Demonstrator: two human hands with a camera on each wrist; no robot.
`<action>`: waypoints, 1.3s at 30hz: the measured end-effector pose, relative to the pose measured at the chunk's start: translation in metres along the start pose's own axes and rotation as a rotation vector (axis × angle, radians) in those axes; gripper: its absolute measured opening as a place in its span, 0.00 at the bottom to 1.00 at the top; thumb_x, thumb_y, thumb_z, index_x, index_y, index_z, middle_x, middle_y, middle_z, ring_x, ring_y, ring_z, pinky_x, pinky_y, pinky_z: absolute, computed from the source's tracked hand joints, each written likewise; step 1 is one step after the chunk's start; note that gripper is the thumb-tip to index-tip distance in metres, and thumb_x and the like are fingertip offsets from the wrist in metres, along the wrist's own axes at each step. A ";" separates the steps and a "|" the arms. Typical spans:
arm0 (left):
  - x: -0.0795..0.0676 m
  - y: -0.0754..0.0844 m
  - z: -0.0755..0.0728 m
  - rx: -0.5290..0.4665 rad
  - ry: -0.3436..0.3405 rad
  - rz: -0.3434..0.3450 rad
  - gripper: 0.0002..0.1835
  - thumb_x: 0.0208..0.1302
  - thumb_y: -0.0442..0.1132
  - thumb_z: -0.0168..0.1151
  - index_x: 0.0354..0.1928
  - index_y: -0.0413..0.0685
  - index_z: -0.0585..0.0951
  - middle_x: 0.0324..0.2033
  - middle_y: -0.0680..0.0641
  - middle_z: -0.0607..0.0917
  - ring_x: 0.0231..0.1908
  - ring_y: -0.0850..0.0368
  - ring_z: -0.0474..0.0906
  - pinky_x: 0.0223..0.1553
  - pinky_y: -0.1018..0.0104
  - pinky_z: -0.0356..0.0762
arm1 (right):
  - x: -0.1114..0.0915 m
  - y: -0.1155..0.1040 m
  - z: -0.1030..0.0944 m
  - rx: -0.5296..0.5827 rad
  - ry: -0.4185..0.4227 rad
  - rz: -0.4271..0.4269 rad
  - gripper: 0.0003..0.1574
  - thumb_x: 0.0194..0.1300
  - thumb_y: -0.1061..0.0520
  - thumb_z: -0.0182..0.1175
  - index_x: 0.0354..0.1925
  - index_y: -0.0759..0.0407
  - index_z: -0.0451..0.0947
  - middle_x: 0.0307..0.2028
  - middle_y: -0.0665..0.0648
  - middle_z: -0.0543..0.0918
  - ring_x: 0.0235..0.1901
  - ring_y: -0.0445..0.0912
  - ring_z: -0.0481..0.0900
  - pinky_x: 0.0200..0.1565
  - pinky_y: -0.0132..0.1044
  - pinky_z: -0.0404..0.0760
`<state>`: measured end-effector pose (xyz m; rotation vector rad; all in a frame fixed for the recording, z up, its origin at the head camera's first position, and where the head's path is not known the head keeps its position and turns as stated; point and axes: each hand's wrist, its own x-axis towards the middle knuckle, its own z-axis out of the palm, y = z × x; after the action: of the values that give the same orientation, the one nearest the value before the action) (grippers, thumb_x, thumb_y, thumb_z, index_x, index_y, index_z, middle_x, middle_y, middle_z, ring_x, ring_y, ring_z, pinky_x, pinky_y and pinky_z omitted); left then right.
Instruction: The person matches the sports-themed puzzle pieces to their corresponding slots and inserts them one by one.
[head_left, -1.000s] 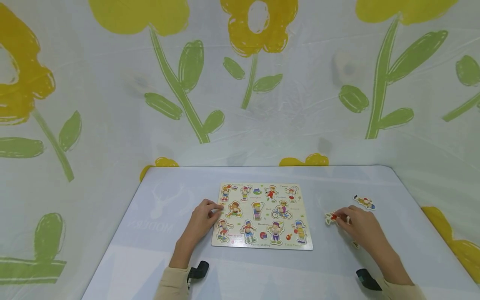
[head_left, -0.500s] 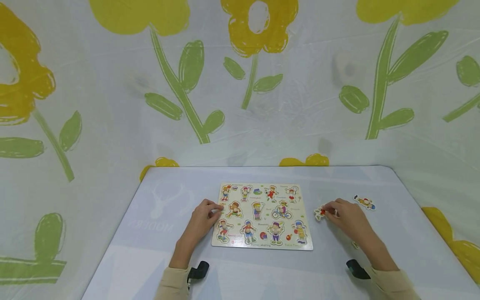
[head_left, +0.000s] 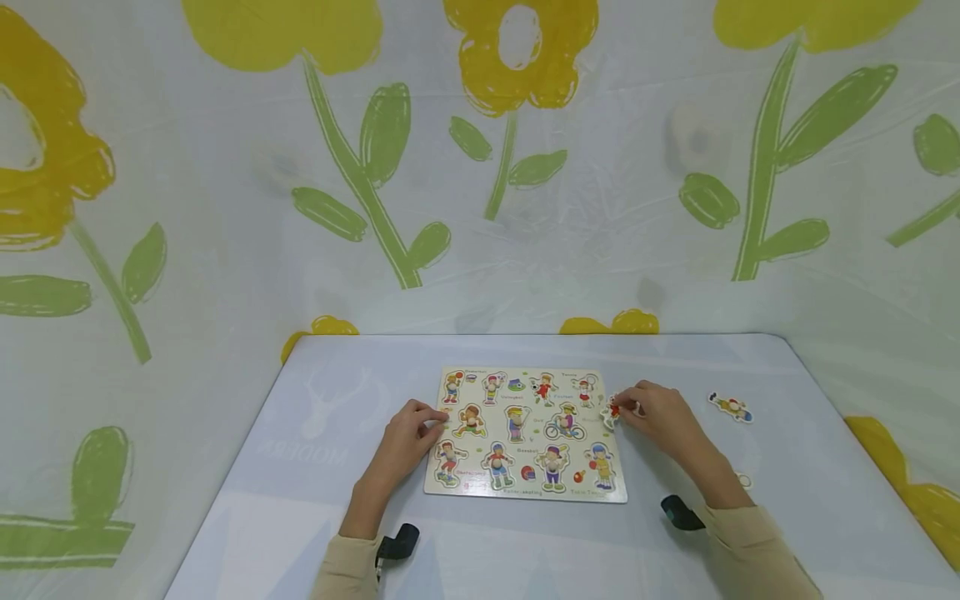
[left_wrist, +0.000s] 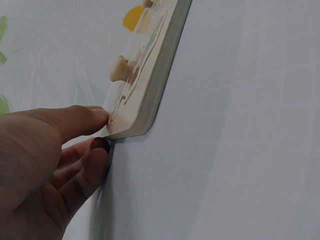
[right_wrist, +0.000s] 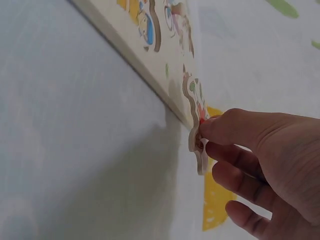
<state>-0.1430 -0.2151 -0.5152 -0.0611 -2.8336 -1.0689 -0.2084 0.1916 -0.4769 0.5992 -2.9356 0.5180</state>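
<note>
A wooden knob puzzle board (head_left: pixel 592 437) with several sports figures set in it lies mid-table. My left hand (head_left: pixel 405 437) grips its left edge. In the left wrist view the thumb is on the top face of the board (left_wrist: pixel 159 92), by the corner, with the fingers below the edge and a round wooden knob (left_wrist: pixel 119 69) close by. Between thumb and forefinger, my right hand (head_left: pixel 660 417) pinches a red-and-white figure puzzle piece (head_left: pixel 610 412). That puzzle piece (right_wrist: pixel 193 102) is tilted on edge and overlaps the board's right edge in the right wrist view.
A loose figure piece (head_left: pixel 731 407) lies on the table (head_left: pixel 540 550) to the right. Another loose piece (head_left: pixel 743 480), partly hidden by the right forearm, lies nearer. A flower-printed curtain (head_left: pixel 525 267) closes off the back and sides.
My right hand has carried the red-and-white puzzle piece leftward over the table to the board's right edge. The left hand has stayed on the board's left edge.
</note>
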 end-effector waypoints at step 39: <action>-0.001 0.000 0.000 0.000 -0.001 -0.011 0.09 0.61 0.37 0.68 0.44 0.51 0.87 0.40 0.51 0.78 0.31 0.63 0.69 0.30 0.74 0.68 | 0.072 -0.061 0.050 0.039 -0.020 -0.243 0.06 0.63 0.58 0.66 0.40 0.55 0.87 0.36 0.52 0.84 0.32 0.43 0.79 0.38 0.40 0.78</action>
<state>-0.1423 -0.2146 -0.5153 -0.0464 -2.8383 -1.0714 -0.2517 0.0958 -0.4932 0.9544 -2.8207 0.5449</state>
